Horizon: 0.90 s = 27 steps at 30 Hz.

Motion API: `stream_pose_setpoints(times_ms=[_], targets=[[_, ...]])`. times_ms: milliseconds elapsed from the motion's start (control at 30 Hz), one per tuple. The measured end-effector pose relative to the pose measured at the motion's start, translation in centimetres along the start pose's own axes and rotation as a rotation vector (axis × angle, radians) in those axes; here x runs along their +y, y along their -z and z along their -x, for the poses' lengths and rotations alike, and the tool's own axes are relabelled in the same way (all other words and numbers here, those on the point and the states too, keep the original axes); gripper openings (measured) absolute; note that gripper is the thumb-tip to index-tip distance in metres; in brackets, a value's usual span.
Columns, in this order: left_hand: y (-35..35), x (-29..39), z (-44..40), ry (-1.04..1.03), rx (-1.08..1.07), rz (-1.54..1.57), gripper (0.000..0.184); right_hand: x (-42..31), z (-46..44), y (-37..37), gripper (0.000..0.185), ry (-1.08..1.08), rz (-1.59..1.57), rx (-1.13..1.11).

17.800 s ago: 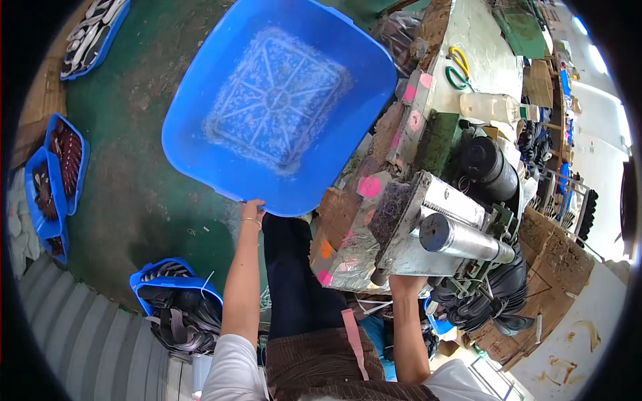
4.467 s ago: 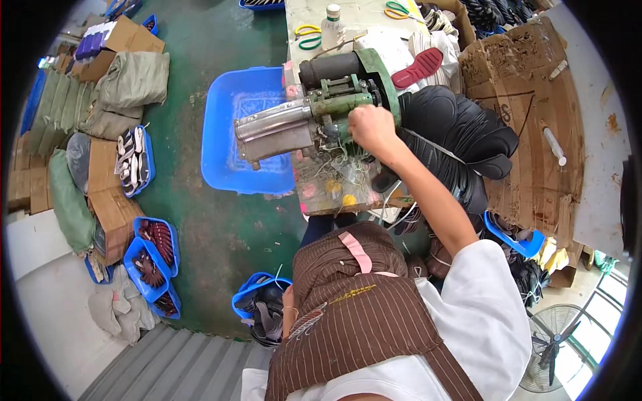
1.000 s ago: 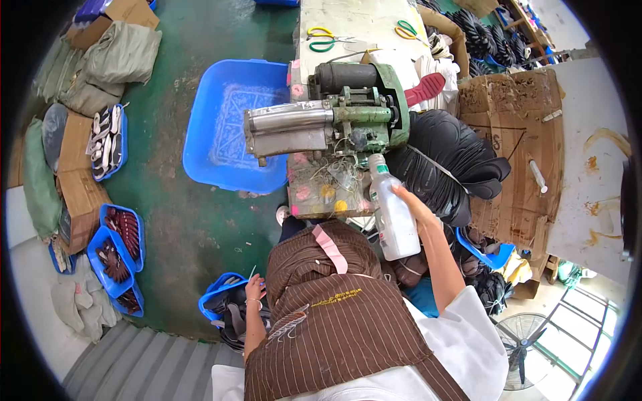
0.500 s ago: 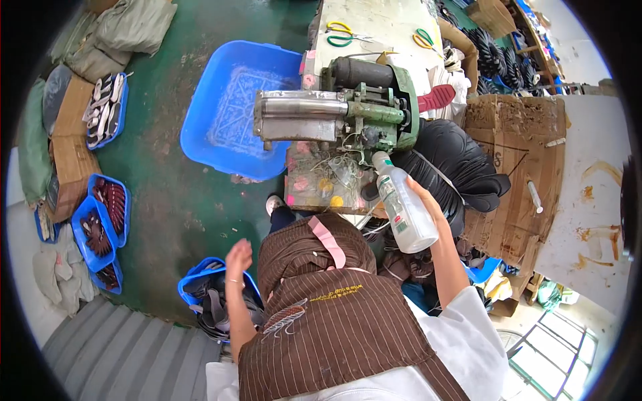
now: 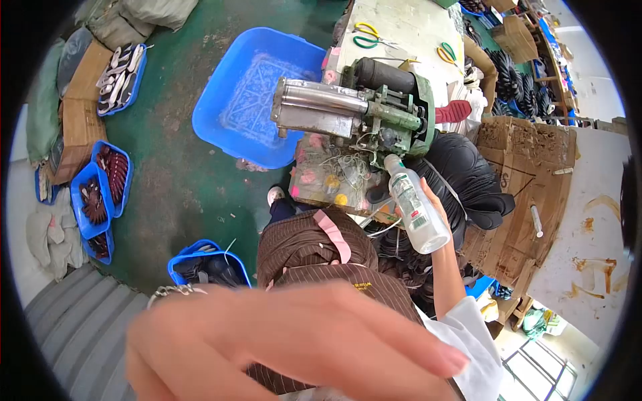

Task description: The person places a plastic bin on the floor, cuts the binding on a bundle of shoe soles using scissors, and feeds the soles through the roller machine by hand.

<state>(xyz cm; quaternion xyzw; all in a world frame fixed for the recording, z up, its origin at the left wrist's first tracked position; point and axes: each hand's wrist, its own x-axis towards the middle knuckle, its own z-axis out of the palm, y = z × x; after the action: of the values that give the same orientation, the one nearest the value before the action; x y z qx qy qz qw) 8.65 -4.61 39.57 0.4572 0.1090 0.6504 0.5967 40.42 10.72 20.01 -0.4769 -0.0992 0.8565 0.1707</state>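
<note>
Green machine [image 5: 396, 115] overhangs the left edge of the tabletop [image 5: 411, 21]; near it, the right hand [image 5: 437, 202] grasps a tilted bottle [image 5: 413, 204]. Left hand [image 5: 294, 334] is blurred, its grip I cannot tell.

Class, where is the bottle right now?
In the head view, right of centre, the bottle is in the right hand, its neck pointing toward the green machine.

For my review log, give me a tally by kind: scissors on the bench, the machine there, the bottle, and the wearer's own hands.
Scissors, yellow-and-green handled: 2
Machine with metal roller: 1
Bottle, in the right hand: 1
Own hands, counting the blurred left hand: 2
Total: 6
</note>
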Motion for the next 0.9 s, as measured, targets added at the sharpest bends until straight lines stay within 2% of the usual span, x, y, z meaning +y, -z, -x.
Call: stream_pose_setpoints(times_ms=[100, 167, 200, 267, 333, 400, 533, 600, 800, 900], targets=[[-1.5, 0.5, 1.8, -0.003, 0.032, 0.004, 0.009, -0.1, 0.0, 0.5, 0.049, -0.044, -0.015, -0.032], [-0.2, -1.3, -0.9, -0.005, 0.057, 0.007, 0.009, 0.1, 0.0, -0.1, 0.049, -0.039, -0.045, -0.026], [0.1, -0.4, 0.5, -0.007, 0.068, 0.006, 0.009, 0.3, 0.0, -0.4, 0.049, -0.041, -0.046, -0.028], [-0.2, 0.2, 1.7, -0.015, 0.088, 0.000, 0.009, 0.5, -0.2, -0.7, 0.048, 0.004, -0.119, 0.086], [0.0, 0.9, 2.9, -0.020, 0.106, -0.003, 0.009, 0.2, -0.4, 0.5, 0.048, 0.002, -0.112, 0.040], [0.0, 1.7, 4.3, -0.025, 0.124, -0.002, 0.009, -0.1, -0.4, 1.3, 0.049, -0.057, -0.107, -0.113], [-1.8, 2.7, 7.4, -0.031, 0.165, 0.000, 0.009, 0.3, -0.8, 2.2, 0.049, -0.033, -0.072, -0.104], [0.6, 3.0, 6.6, -0.035, 0.172, 0.007, 0.009, 0.1, -0.6, 1.6, 0.049, -0.050, -0.064, 0.008], [0.0, 2.3, 6.0, -0.027, 0.215, 0.018, 0.009, 0.5, -0.1, 0.4, 0.046, -0.015, -0.072, 0.011], [1.4, 2.7, 6.4, -0.029, 0.240, 0.032, 0.009, 0.3, -0.4, 1.0, 0.047, 0.006, -0.057, -0.070]])
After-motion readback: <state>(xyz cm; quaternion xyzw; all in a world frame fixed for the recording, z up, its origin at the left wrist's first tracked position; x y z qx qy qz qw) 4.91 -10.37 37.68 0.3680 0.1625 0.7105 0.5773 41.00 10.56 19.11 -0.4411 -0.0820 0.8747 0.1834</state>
